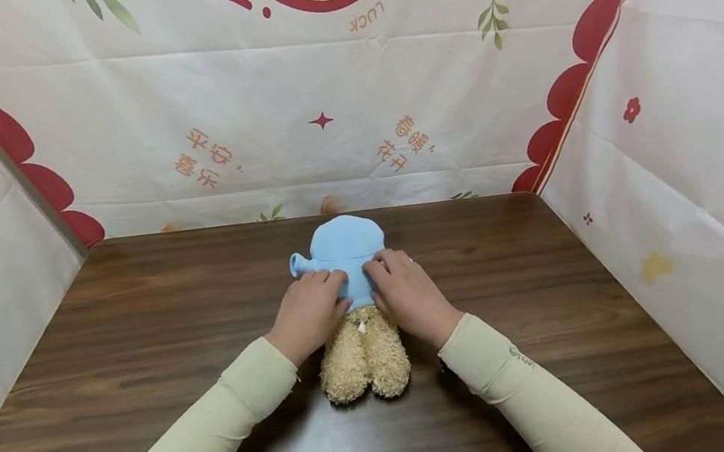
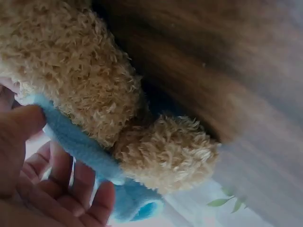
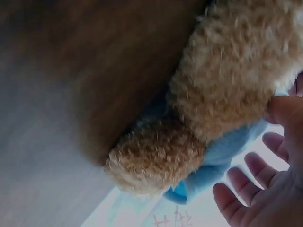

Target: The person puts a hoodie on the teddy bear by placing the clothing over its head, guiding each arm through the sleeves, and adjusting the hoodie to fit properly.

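Closest in, pale sleeves (image 1: 191, 435) lead down to both hands, and between the wrists lie the curly tan legs of a plush toy (image 1: 345, 364) on a brown wood-grain table (image 1: 510, 268). Just ahead of the legs, between the two palms, sits a small white piece (image 1: 362, 327). The left hand (image 1: 309, 308) pinches the near hem of a blue garment (image 1: 346, 239) with its thumb, its other fingers loosely bent; the right hand (image 1: 411, 291) pinches the opposite side of that hem, remaining fingers spread apart. Outward from the left fingertips pokes a short blue tube (image 1: 299, 264). Past both hands, the garment ends in a rounded flap; farther off hangs a printed white cloth (image 1: 316, 73).
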